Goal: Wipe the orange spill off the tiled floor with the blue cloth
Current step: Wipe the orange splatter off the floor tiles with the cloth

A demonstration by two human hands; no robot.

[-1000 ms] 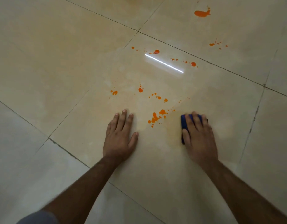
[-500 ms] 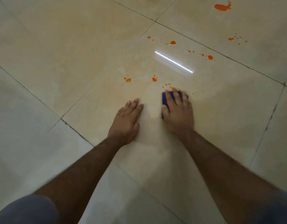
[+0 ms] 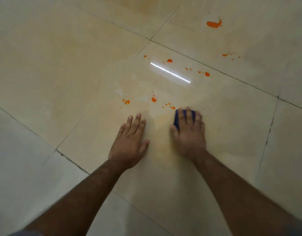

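Pale tiled floor (image 3: 65, 68), glossy and damp-looking | your right hand (image 3: 189, 132) presses flat on the blue cloth (image 3: 177, 119), fingers spread | left hand (image 3: 129, 142) beside the cloth, open, bracing | orange spill (image 3: 153, 99) just beyond the cloth, more drops farther off | risk: you smear drops wider, or your bracing palm slips.

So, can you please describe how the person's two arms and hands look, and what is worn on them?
Both forearms are bare from the wrist up. The left hand and the right hand wear no gloves, and no rings, watch or bracelet can be seen, though the right hand is blurred. A bit of grey-blue fabric shows at each bottom corner; whether it is a sleeve cannot be told.
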